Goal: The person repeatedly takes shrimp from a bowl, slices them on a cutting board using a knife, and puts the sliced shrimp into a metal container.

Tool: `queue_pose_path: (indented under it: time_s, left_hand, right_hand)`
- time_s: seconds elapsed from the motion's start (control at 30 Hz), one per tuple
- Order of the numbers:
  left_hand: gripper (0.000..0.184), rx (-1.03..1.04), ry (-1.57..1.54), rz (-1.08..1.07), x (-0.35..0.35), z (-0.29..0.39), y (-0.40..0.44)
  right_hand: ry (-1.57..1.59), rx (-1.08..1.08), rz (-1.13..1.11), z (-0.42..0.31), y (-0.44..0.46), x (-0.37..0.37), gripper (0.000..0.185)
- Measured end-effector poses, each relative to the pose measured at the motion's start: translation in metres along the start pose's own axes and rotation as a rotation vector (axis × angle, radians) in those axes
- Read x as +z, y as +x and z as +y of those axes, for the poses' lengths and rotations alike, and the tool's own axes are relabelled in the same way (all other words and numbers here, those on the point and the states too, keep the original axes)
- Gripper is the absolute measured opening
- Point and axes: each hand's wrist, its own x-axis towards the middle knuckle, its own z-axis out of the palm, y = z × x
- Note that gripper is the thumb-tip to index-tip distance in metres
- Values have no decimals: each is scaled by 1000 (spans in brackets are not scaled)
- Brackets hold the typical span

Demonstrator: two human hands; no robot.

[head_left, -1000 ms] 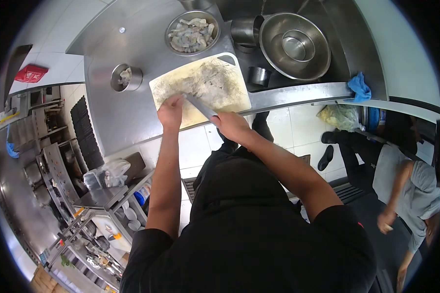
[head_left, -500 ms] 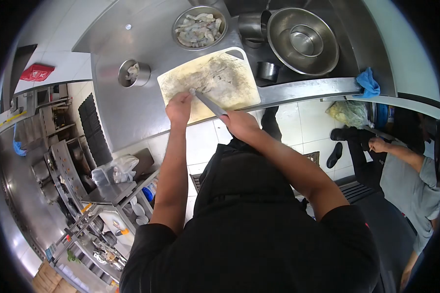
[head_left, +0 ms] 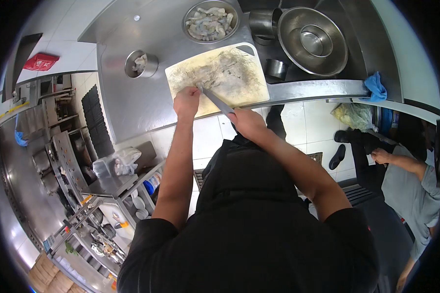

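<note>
My right hand point(head_left: 249, 123) is closed around the handle of a knife point(head_left: 217, 102), whose blade slants up and left across the near edge of the white cutting board point(head_left: 257, 93). At the board's near left part, my left hand point(head_left: 187, 101) is closed, pinching a small pale shrimp point(head_left: 199, 88) that is mostly hidden by the fingers. The knife tip is right beside those fingertips. Beyond the board stands a metal bowl point(head_left: 186, 30) of peeled shrimp point(head_left: 210, 24). To the left, a small metal pot point(head_left: 150, 64) has a few shrimp pieces in it.
A large metal basin point(head_left: 338, 51) with a smaller bowl point(head_left: 318, 41) inside sits at the back right, near a metal cup point(head_left: 276, 69). A blue cloth point(head_left: 375, 87) lies on the counter edge. Another person point(head_left: 406, 180) is at the right, below the counter.
The camera view has shifted, so the counter things appear farther right and slightly higher. Both hands stay at the board's near left side, the knife tip still at the left fingertips.
</note>
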Motion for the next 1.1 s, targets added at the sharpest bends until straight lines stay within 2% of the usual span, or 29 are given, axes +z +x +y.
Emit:
queue_pose_path:
  time_s: [0.33,0.53,0.73,0.83,0.93,1.03,1.1]
  left_hand:
    - [24,25,-72,51,4,-6,0]
    - [21,21,-23,30,-1,-3,0]
    - [26,39,114,18,-23,-1,-10]
    - [27,671,65,199,-28,3,-5]
    - [25,801,243,70,-28,4,10]
    - [25,773,272,-67,-32,4,24]
    - [25,752,285,-83,-34,1,23]
  right_hand:
    - [-13,-5,-5,6,-13,10,42]
    - [-70,-48,-39,9,-32,1,41]
    - [-92,-66,39,28,-46,-8,40]
    - [-101,1,100,34,-50,-20,40]
    - [-122,31,161,38,-49,-36,40]
    - [-138,47,230,44,-46,-43,39]
    - [-124,52,214,39,-46,-44,38]
